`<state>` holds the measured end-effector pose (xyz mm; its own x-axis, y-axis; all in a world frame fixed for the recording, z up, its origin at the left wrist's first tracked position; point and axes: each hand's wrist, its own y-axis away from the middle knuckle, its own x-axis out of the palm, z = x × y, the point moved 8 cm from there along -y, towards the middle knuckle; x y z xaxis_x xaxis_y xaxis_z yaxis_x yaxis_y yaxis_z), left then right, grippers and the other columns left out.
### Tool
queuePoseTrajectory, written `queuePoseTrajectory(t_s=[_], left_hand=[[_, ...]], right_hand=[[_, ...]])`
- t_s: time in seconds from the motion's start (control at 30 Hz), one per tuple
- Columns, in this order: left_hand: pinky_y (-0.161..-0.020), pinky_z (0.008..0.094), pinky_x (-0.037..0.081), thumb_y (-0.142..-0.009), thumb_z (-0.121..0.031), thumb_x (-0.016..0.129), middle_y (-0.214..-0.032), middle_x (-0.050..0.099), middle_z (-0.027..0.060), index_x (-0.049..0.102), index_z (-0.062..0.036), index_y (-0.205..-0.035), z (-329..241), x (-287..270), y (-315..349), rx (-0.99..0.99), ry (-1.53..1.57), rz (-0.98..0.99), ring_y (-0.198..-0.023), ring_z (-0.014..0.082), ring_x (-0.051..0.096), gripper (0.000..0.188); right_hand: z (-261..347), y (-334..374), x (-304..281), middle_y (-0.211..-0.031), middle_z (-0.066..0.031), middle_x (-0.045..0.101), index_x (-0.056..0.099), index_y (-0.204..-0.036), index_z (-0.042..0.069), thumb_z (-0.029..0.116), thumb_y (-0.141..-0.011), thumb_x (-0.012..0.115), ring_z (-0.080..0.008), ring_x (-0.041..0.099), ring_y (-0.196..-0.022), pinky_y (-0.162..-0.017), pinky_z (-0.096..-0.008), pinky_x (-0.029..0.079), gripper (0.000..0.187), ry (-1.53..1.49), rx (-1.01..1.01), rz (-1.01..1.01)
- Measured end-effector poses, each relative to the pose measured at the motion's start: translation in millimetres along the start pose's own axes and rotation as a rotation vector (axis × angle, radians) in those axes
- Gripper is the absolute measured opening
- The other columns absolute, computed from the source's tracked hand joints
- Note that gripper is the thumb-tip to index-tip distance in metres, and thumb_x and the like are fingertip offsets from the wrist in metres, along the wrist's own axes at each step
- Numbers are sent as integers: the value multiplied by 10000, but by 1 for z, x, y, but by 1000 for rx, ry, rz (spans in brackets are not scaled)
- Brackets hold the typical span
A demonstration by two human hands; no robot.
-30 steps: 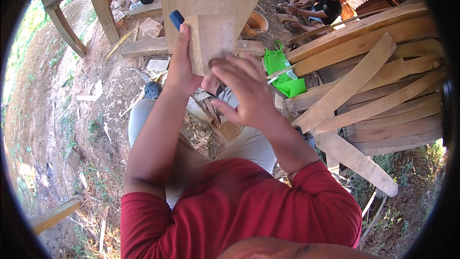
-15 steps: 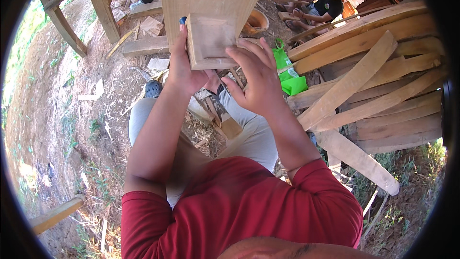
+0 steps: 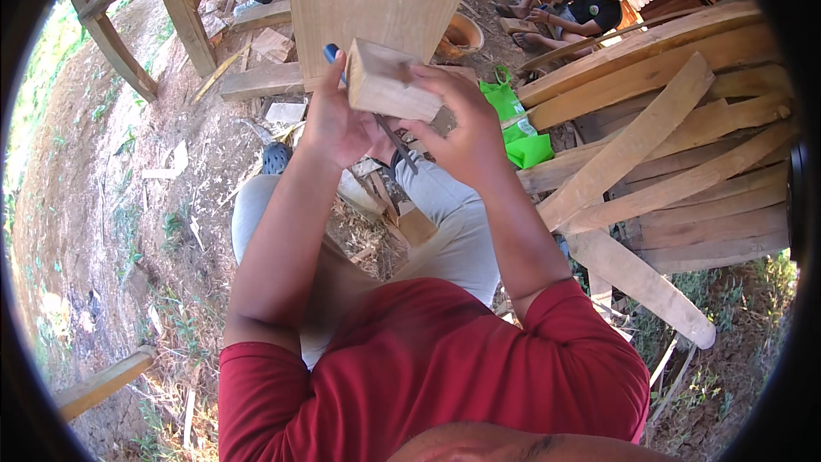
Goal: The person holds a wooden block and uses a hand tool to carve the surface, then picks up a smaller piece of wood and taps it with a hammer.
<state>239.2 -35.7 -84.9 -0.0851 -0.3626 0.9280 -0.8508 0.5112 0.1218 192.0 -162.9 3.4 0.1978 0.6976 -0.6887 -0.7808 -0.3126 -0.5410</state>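
Holding a wooden block (image 3: 389, 85) tilted up at 12 o'clock, overlapping a wide pale board (image 3: 385, 0) from this angle. Got its left side in the left grip (image 3: 338, 127), thumb right by a blue handle (image 3: 331, 52), and pinching the right end with the right grip (image 3: 466, 124). Also spotting a green bag (image 3: 530, 151) at 2, near stacked planks (image 3: 710, 224) at 3.

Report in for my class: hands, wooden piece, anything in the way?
Right bare hand gripping pale rectangular wooden block; left bare hand beside it. Block tilted. Blue cylindrical handle by left hand; no obstruction evident.
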Motion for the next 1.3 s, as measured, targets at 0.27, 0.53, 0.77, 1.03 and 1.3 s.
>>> queuePoseTrajectory(t_s=[0.27,0.53,0.77,1.03,1.3], left_hand=[[-842,388,540,-1030,-446,632,-1077,679,93,602,-27,-1277,-32,-18,1,298,-357,-244,-982,196,670,487],[-801,297,520,-920,-232,822,-980,673,53,621,-2,-1174,-27,-5,9,274,-530,-179,-893,124,653,398],[-789,278,484,-782,-155,939,-914,563,-2,534,-57,-1005,-38,6,18,481,-848,-116,-873,88,575,472],[-931,321,525,-773,30,883,-1024,587,6,456,-83,-1103,-41,23,32,573,-1293,49,-1088,132,623,551],[-722,304,584,-848,40,828,-1049,682,115,424,-37,-1095,-42,22,30,514,-948,94,-893,167,709,479]], right_hand=[[-63,21,17,-1209,-104,724,612,-1304,1,217,-1062,627,-177,705,-1101,-965,-367,567,325,-1075,568,-118],[-71,29,27,-1264,-131,691,578,-1342,0,222,-1067,608,-215,697,-1125,-990,-376,560,354,-1346,677,-96],[-67,23,15,-1389,-127,609,467,-1457,-7,-34,-863,776,-206,570,-1312,-1111,-369,453,671,-887,463,-102],[-82,23,8,-1395,-112,615,422,-1505,-1,-92,-819,783,-208,579,-1314,-1113,-386,469,781,-842,303,-49],[-91,35,27,-1416,-112,612,456,-1500,-9,-58,-888,736,-209,582,-1326,-1135,-383,462,675,-1078,519,1]])
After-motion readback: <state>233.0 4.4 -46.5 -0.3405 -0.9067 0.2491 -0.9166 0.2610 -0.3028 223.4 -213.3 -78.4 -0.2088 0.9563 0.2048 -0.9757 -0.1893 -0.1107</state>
